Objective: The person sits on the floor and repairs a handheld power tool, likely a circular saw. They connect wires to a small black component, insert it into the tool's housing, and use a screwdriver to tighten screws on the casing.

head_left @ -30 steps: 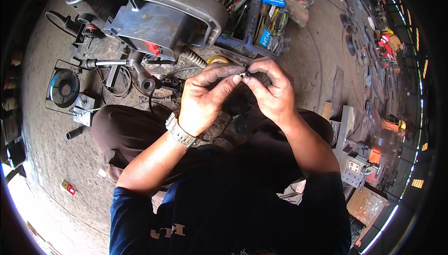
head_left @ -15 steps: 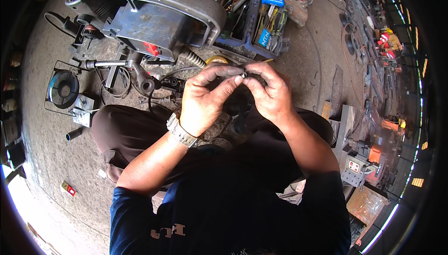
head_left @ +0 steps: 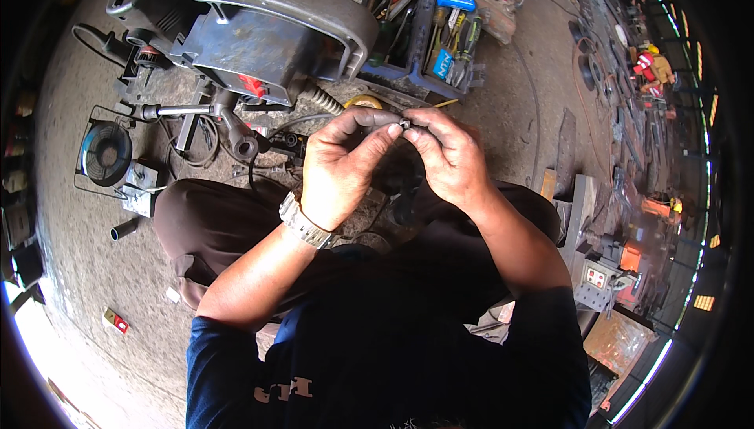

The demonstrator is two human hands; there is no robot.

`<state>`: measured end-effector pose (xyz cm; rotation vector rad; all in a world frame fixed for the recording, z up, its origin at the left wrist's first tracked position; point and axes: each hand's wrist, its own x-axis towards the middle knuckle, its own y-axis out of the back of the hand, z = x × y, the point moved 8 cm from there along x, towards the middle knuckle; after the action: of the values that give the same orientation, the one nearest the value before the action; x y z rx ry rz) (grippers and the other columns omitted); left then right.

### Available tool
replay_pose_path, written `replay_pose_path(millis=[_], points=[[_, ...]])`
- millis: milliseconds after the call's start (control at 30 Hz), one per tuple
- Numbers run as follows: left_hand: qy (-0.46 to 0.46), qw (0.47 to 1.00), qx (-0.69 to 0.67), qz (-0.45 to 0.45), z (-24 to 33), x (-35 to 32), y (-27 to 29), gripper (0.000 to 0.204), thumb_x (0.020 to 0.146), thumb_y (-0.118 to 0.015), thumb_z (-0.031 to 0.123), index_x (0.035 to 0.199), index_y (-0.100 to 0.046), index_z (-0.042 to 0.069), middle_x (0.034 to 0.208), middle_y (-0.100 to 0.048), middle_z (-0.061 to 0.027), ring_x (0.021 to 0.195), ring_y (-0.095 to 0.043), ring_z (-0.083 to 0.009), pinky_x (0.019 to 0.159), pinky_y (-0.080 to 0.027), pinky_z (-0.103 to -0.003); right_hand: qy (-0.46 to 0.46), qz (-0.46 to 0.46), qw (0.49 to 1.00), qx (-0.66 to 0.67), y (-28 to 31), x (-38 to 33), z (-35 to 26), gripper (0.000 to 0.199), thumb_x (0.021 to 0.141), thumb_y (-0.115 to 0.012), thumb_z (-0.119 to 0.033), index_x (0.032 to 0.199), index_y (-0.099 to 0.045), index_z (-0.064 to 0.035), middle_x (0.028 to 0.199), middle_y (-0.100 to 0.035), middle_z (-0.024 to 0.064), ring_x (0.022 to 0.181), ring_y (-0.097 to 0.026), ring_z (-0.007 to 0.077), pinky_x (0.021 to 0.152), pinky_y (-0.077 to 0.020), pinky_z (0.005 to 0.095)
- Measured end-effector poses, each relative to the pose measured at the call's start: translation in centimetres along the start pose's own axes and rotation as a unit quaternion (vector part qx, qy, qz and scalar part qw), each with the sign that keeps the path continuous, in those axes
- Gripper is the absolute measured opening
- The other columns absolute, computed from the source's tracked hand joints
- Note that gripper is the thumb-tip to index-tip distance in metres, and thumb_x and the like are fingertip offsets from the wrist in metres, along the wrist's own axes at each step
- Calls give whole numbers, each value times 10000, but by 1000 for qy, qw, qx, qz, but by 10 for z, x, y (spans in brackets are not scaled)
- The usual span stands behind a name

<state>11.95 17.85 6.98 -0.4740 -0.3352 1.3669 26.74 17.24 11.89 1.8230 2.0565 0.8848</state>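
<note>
Between the fingertips of both hands is a small dark metal part [head_left: 405, 123], too small to name. My left hand [head_left: 343, 163], with a metal watch [head_left: 303, 223] on its wrist, pinches the part from the left with thumb and forefinger. From the right, my right hand [head_left: 449, 158] pinches it too, its thumb and forefinger blackened with grime. Both hands are raised above my lap, over the dark trousers [head_left: 212, 221]. Just beyond them lie a coiled spring part [head_left: 324, 100] and a yellow ring-shaped roll [head_left: 364, 103], partly covered by my fingers.
A large grey machine [head_left: 259, 44] with a curved handle stands at the front left. Beside it is a blue toolbox [head_left: 408, 67] with hand tools and small boxes. A round reel [head_left: 107, 150] on a wire frame is at left. Metal bars [head_left: 580, 213] and a socket box [head_left: 594, 276] lie right.
My fingers have shifted very slightly left, and the small part shows a little differently between the fingertips. Both hands keep their pinch.
</note>
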Motion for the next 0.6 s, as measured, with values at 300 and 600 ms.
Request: replay_pose_path(millis=[300,600], points=[[17,1000,-10,0,-3,-2,1,128,953,-713,6,1080,-710,-5,1029,-733,-50,957,-656,-96,892,-524,-248,7,0,1000,15,0,0,-2,238,953,-615,20,1182,-682,12,1050,-737,181,922,-751,284,817,-586,349],[39,999,-29,6,-10,0,4,156,965,-700,17,1117,-700,-15,1059,-738,-67,986,-664,-109,904,-525,-251,-32,-16,999,34,-3,-4,7,240,951,-635,-4,1186,-681,20,1058,-735,198,947,-745,303,832,-579,365]])
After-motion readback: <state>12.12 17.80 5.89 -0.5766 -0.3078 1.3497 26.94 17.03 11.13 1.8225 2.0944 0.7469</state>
